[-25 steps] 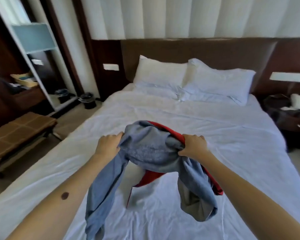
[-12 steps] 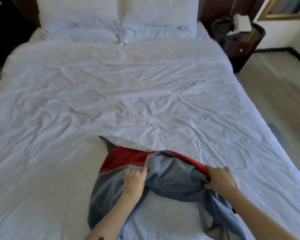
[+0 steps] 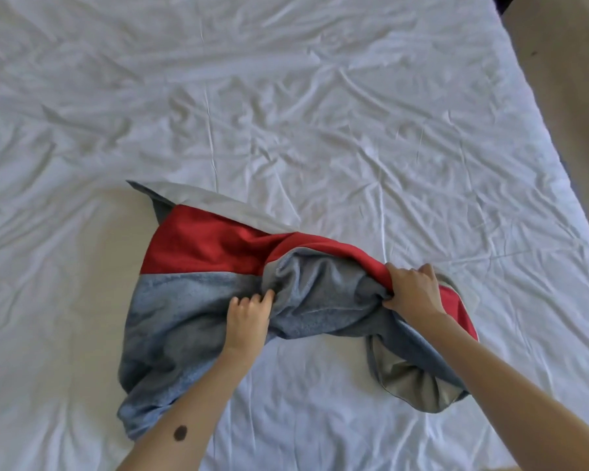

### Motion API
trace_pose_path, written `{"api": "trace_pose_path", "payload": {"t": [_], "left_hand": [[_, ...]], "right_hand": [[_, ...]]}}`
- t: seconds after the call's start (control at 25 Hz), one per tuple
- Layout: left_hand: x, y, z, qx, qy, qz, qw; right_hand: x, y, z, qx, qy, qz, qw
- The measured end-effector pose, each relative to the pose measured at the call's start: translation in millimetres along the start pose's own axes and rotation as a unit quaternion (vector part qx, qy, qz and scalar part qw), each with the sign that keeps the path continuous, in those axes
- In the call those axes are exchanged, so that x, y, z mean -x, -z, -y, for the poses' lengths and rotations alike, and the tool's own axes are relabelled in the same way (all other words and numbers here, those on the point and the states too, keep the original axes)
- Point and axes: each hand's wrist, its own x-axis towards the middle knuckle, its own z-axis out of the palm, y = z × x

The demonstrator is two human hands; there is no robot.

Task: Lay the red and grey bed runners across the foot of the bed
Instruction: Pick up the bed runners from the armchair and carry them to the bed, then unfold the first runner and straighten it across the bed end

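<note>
Runner position: the red and grey bed runner (image 3: 218, 277) is lying bunched on the white sheet (image 3: 320, 113), near the middle of what shows of the bed, not yet stretched across it.
Left hand: the left hand (image 3: 249, 316) is pinching a gather of grey cloth, fingers curled closed into the folds.
Right hand: the right hand (image 3: 413, 288) is clenching the red edge together with the grey beneath it.
Twist risk: the cloth between the hands is looking wound on itself, so pulling outward is likely tightening the twist instead of opening it.
Underside risk: a pale lining is showing at the far corner and in the drooping right end, so that end may be landing face down.
Sheet risk: dragging the runner may be pulling the already creased sheet into deeper ridges.
Edge risk: the floor (image 3: 565, 79) is lying close on the right, so a loose end may be slipping off.
Fabric: the grey is reading as soft and heathered, the red as a flat, even band.
Shape: the left part is spreading flat, the right part sagging into a pouch.
</note>
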Motion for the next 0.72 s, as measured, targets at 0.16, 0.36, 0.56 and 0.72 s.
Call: {"api": "trace_pose_path", "payload": {"t": [0.16,0.36,0.56,0.72], "left_hand": [[7.7,15.2,10.0,0.08,-0.003,-0.015,0.997],[35.0,40.0,69.5,0.252,0.136,-0.147,0.947],[89.8,12.7,149.2,0.293,0.389,-0.102,0.867],[121.8,-21.7,178.5,0.332,0.446,-0.037,0.83]], "right_hand": [[5.5,7.8,0.0,-0.014,-0.011,0.036,0.999],[6.1,47.5,39.0,-0.058,0.068,0.006,0.996],[-13.0,70.1,159.6,-0.072,0.195,-0.022,0.978],[-16.5,59.9,260.1,-0.065,0.283,-0.027,0.957]]}}
